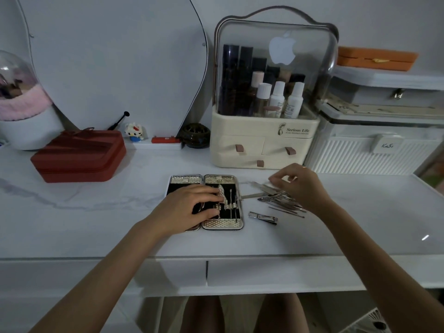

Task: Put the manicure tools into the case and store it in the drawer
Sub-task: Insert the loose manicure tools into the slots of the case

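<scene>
An open manicure case (222, 180) with a silver textured rim and black lining lies flat on the white table. A few thin tools sit in its right half. My left hand (192, 207) rests on the case, fingers spread over the middle and pressing on a tool there. A loose pile of metal manicure tools (280, 200) lies to the right of the case, with a nail clipper (263, 218) nearer the front. My right hand (300, 186) hovers over the pile with curled fingers; whether it pinches a tool is hidden. Two closed drawer fronts (276, 272) run under the table edge.
A red zipped box (79, 156) sits at the left. A cream cosmetics organiser (264, 145) with small drawers stands behind the case. White storage boxes (374, 150) fill the back right. A mirror (115, 68) leans at the back left, beside a domed jar (16, 102).
</scene>
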